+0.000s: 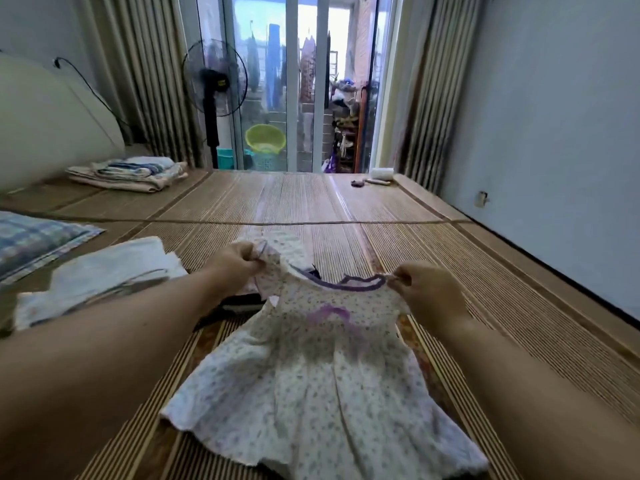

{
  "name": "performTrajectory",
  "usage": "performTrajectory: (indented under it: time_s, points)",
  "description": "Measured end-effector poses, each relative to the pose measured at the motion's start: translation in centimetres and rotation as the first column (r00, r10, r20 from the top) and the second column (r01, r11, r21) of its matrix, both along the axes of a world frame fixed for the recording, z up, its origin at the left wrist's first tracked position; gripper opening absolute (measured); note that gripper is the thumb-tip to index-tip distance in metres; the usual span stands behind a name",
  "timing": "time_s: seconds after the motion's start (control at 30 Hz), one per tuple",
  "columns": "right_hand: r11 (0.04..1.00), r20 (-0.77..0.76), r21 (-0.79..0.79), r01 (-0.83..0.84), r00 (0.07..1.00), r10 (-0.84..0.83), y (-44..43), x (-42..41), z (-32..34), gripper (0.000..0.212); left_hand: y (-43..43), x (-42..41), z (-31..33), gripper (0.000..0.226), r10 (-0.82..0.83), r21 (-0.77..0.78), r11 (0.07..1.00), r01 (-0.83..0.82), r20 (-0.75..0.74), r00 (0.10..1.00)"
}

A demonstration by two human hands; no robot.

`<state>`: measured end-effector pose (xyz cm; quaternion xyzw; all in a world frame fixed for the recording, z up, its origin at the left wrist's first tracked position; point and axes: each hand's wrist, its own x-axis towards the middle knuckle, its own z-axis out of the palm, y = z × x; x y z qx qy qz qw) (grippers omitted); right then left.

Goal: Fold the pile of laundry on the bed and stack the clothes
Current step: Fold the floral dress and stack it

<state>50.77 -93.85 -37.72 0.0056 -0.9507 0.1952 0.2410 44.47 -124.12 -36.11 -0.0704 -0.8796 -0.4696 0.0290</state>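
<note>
Holding small floral dress (322, 375) by both shoulders over bed mat (450, 271).
Left hand (235, 263) and right hand (429, 292) each pinch a shoulder; skirt lies spread below them.

Both bare forearms are reaching forward, angling in toward each other. The left hand (239, 263) is pinching one shoulder of the small white cotton dress with purple flowers (311, 368), its fingers curled. The right hand (429, 292) is pinching the other shoulder, with its back facing up.
</note>
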Motion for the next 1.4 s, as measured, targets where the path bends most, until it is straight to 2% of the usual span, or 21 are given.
performTrajectory:
  time_s: [0.1,0.2,0.23,0.3,0.37,0.4,0.43,0.5,0.57,0.6,0.63,0.67,0.73,0.8,0.93,1.0,1.07,1.17,1.27,1.33,1.4]
  points:
    - [0.999,0.093,-0.044,-0.020,0.995,0.024,0.9,4.4,-2.1,0.014,-2.4,3.4,-2.8,0.009,-0.138,-0.171,0.974,0.148,0.069,0.988]
    - [0.998,0.280,-0.021,-0.055,0.958,0.059,0.8,9.4,-3.3,0.010,-4.8,7.5,-5.4,0.020,-0.274,-0.334,0.893,0.300,0.124,0.954]
    - [0.996,0.367,0.037,-0.077,0.928,0.058,0.6,10.8,-3.7,0.011,-5.5,8.6,-6.3,0.024,-0.310,-0.448,0.824,0.346,0.154,0.938]
    - [0.977,0.563,0.143,-0.158,0.825,0.051,-0.3,13.0,-4.6,0.011,-6.5,10.3,-8.2,0.028,-0.331,-0.686,0.594,0.421,0.268,0.905]
    - [0.970,0.714,0.134,-0.205,0.699,0.049,-1.6,14.1,-5.5,0.017,-6.2,11.6,-9.2,0.030,-0.332,-0.804,0.356,0.476,0.367,0.869]
    - [0.973,0.740,0.131,-0.189,0.672,0.031,-2.3,14.3,-5.9,0.019,-5.7,12.2,-9.2,0.033,-0.337,-0.830,0.281,0.483,0.385,0.859]
    - [0.981,0.723,0.133,-0.140,0.691,0.001,-2.9,14.3,-6.2,0.021,-5.0,12.5,-9.1,0.035,-0.358,-0.848,0.258,0.464,0.362,0.861]
    - [0.999,0.585,0.038,0.038,0.809,-0.053,-4.1,13.7,-7.0,0.030,-3.3,12.4,-8.9,0.038,-0.394,-0.877,0.325,0.352,0.213,0.894]
    - [0.980,0.443,-0.160,0.122,0.896,-0.040,-6.0,12.9,-8.1,0.039,-1.5,12.2,-9.2,0.040,-0.382,-0.840,0.489,0.234,0.035,0.923]
    - [0.963,0.432,-0.230,0.141,0.901,-0.029,-7.2,12.5,-8.7,0.045,-0.6,11.9,-9.5,0.041,-0.368,-0.809,0.542,0.226,0.013,0.930]
    - [0.946,0.482,-0.267,0.184,0.876,-0.034,-8.5,12.2,-9.4,0.054,0.2,11.6,-10.0,0.045,-0.355,-0.798,0.550,0.247,0.045,0.934]
    - [0.932,0.568,-0.266,0.246,0.821,-0.054,-9.7,12.0,-10.1,0.065,0.8,11.2,-10.7,0.054,-0.336,-0.806,0.517,0.287,0.118,0.935]
    - [0.930,0.700,-0.184,0.319,0.707,-0.104,-11.0,11.2,-11.8,0.082,1.4,10.2,-12.0,0.070,-0.291,-0.836,0.408,0.367,0.262,0.920]
    - [0.958,0.734,-0.061,0.280,0.663,-0.147,-10.5,10.0,-13.0,0.090,1.3,9.1,-12.8,0.074,-0.273,-0.860,0.309,0.407,0.330,0.904]
    - [0.992,0.727,0.112,0.057,0.676,-0.121,-7.6,6.8,-14.3,0.098,1.3,8.2,-12.3,0.085,-0.348,-0.909,0.123,0.399,0.337,0.875]
    - [0.987,0.735,0.150,-0.051,0.674,-0.077,-6.3,4.9,-14.2,0.097,1.9,8.6,-11.4,0.093,-0.374,-0.916,0.060,0.396,0.347,0.860]
    - [0.971,0.746,0.181,-0.157,0.665,-0.032,-4.8,2.4,-14.0,0.095,2.7,9.3,-10.8,0.087,-0.397,-0.911,0.025,0.412,0.369,0.841]
    - [0.917,0.753,0.264,-0.298,0.658,-0.003,-2.7,-1.0,-13.6,0.093,4.1,10.9,-10.3,0.084,-0.454,-0.895,0.033,0.445,0.383,0.804]
    - [0.828,0.729,0.386,-0.408,0.684,-0.003,-1.6,-3.8,-12.9,0.090,5.3,12.4,-10.2,0.078,-0.568,-0.856,0.084,0.510,0.380,0.730]
    - [0.741,0.670,0.528,-0.415,0.740,-0.063,-1.8,-5.5,-11.8,0.094,5.9,13.0,-9.8,0.068,-0.613,-0.808,0.143,0.572,0.381,0.692]
    - [0.720,0.587,0.609,-0.333,0.799,-0.127,-2.4,-6.5,-10.6,0.100,6.0,12.9,-9.8,0.060,-0.633,-0.728,0.250,0.638,0.375,0.677]
